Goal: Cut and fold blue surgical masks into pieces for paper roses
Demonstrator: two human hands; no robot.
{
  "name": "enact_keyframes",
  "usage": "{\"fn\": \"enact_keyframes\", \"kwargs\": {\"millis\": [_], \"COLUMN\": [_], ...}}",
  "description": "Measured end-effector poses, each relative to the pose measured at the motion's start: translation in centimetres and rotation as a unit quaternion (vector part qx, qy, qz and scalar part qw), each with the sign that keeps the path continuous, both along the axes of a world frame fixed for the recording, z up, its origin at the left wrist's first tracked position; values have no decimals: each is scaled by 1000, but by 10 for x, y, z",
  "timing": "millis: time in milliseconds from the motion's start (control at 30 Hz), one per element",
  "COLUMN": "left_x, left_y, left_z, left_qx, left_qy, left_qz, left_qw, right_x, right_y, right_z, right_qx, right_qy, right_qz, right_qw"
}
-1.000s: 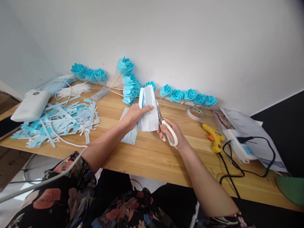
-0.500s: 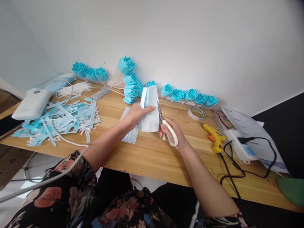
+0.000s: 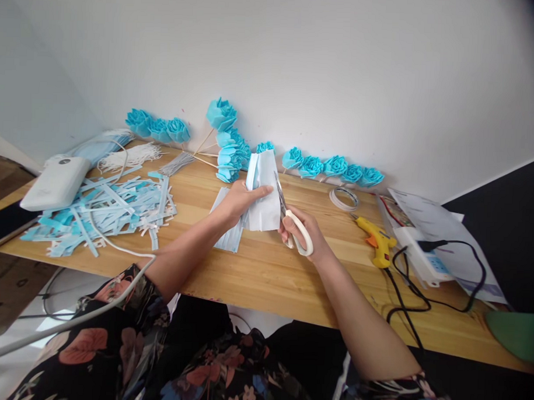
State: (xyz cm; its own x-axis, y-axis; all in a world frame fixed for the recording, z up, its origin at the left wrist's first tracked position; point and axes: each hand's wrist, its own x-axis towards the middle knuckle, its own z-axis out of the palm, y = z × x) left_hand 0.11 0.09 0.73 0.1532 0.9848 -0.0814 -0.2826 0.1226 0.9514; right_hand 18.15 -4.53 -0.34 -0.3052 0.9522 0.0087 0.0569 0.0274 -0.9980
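Note:
Pinched in my left hand [image 3: 245, 200] is a folded face mask [image 3: 265, 210], its pale inner side facing me and a light blue edge along its left. My right hand [image 3: 307, 227] grips scissors [image 3: 299, 235] with cream handles, fingers through the loops. The blades lie against the mask's right edge, pointing up and away from me; whether they are biting into the fabric is hard to see. Under my left hand, another pleated blue mask piece [image 3: 229, 239] lies on the wooden table [image 3: 264, 281].
Cut blue and white strips [image 3: 113, 209] are heaped at left beside a white power bank [image 3: 57, 183] with a cable. Blue flowers [image 3: 336, 165] line the wall. A tape roll [image 3: 343, 198], a yellow glue gun [image 3: 378, 242] and a power strip [image 3: 422, 258] occupy the right.
The scissor blades have shifted very slightly at the mask's right edge. Both hands keep nearly the same place and grip.

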Motion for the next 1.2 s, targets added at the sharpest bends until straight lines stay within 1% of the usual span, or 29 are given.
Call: {"fn": "enact_keyframes", "kwargs": {"millis": [400,700,800,900,1000,1100,1200], "left_x": [0,0,0,-1,-3,-3,-2], "left_y": [-1,0,1,2,3,2,0], "left_z": [2,-1,1,3,3,3,2], "left_qx": [-1,3,11,32,34,29,25], "left_qy": [8,6,8,-4,-7,-11,-8], "left_qz": [-5,-19,-12,16,28,25,6], "left_qw": [1000,1000,1000,999,999,999,1000], "right_x": [0,1,1,-1,-2,-1,1], "right_y": [1,3,4,2,1,0,0], "right_z": [-6,-11,-10,-6,-3,-1,0], "right_qx": [8,0,1,-2,-6,2,11], "right_qy": [14,8,1,-18,-20,-13,-24], "right_qz": [-6,-14,-15,2,17,30,29], "right_qw": [1000,1000,1000,1000,1000,999,999]}}
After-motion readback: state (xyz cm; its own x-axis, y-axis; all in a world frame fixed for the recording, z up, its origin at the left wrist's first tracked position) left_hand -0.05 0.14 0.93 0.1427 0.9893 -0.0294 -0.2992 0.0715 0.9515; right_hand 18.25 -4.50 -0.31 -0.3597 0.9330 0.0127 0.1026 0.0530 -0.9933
